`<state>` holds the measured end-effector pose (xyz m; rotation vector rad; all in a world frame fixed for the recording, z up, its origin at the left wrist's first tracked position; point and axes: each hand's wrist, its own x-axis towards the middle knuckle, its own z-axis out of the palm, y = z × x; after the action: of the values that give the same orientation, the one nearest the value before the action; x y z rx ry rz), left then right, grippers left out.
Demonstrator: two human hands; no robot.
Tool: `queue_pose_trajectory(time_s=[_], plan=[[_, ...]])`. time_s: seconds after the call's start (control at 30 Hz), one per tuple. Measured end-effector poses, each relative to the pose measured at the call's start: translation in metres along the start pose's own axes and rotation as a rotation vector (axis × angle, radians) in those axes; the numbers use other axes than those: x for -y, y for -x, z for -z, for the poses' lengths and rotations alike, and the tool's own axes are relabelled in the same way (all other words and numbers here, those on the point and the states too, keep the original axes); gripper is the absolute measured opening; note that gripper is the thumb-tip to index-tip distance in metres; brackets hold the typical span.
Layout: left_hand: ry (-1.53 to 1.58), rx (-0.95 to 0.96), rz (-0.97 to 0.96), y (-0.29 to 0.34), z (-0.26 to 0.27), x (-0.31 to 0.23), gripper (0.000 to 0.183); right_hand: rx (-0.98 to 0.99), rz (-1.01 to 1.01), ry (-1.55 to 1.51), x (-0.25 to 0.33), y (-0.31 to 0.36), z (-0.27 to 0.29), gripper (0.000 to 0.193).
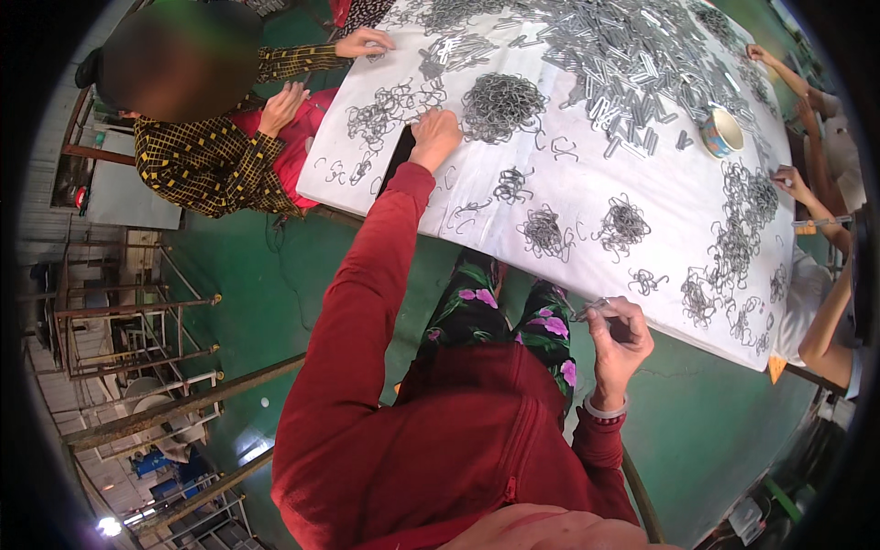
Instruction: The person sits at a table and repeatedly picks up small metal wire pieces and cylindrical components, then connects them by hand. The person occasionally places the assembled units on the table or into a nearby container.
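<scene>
My left hand [435,137] rests on the white-covered table with its fingers curled down; what they hold, if anything, is hidden. Beside it lies a black flat, rectangular thing [398,158], partly covered by my wrist. Just beyond are a loose spread of bent wire hooks [376,117] and a dense pile of wire hooks [502,107]. My right hand [620,346] is raised off the table's near edge, thumb and fingers pinched on a small bent wire hook [591,309]. Smaller heaps of hooks [543,231] lie between my hands.
Many short grey metal strips [623,78] cover the table's far middle. A paper cup [721,134] stands on the right, near more hooks [741,215]. A person in a patterned shirt [197,165] sits at the left; other people's arms [830,225] reach in from the right.
</scene>
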<state>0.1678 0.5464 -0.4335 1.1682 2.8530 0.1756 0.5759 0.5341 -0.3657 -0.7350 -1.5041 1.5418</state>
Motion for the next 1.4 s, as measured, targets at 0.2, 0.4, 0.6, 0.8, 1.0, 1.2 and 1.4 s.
queue_pose_trajectory(time_s=[0.2, 0.4, 0.6, 0.8, 1.0, 1.2, 1.4], plan=[[0.248, -0.221, -0.083, 0.02, 0.008, -0.001, 0.033, -0.002, 0.016, -0.028, 0.012, 0.018, -0.009, 0.022], [1.099, 0.114, -0.313, 0.099, 0.041, -0.053, 0.019, 0.037, -0.033, 0.025, 0.014, 0.031, -0.017, 0.017], [1.555, 0.441, -0.324, 0.204, 0.085, -0.098, 0.014, -0.016, -0.083, 0.021, 0.007, 0.036, -0.024, 0.017], [1.431, 0.224, -0.664, 0.246, 0.092, -0.098, 0.012, -0.05, -0.03, -0.039, 0.001, 0.033, -0.033, 0.02], [1.213, -0.111, -0.736, 0.248, 0.079, -0.106, 0.012, -0.057, 0.017, -0.024, 0.001, 0.024, -0.039, 0.024], [1.432, -0.17, -0.723, 0.244, 0.061, -0.116, 0.013, 0.012, 0.054, 0.064, 0.005, 0.019, -0.036, 0.04], [1.487, -0.131, -0.809, 0.25, 0.062, -0.111, 0.014, -0.048, 0.086, 0.306, 0.018, -0.025, -0.004, 0.02]])
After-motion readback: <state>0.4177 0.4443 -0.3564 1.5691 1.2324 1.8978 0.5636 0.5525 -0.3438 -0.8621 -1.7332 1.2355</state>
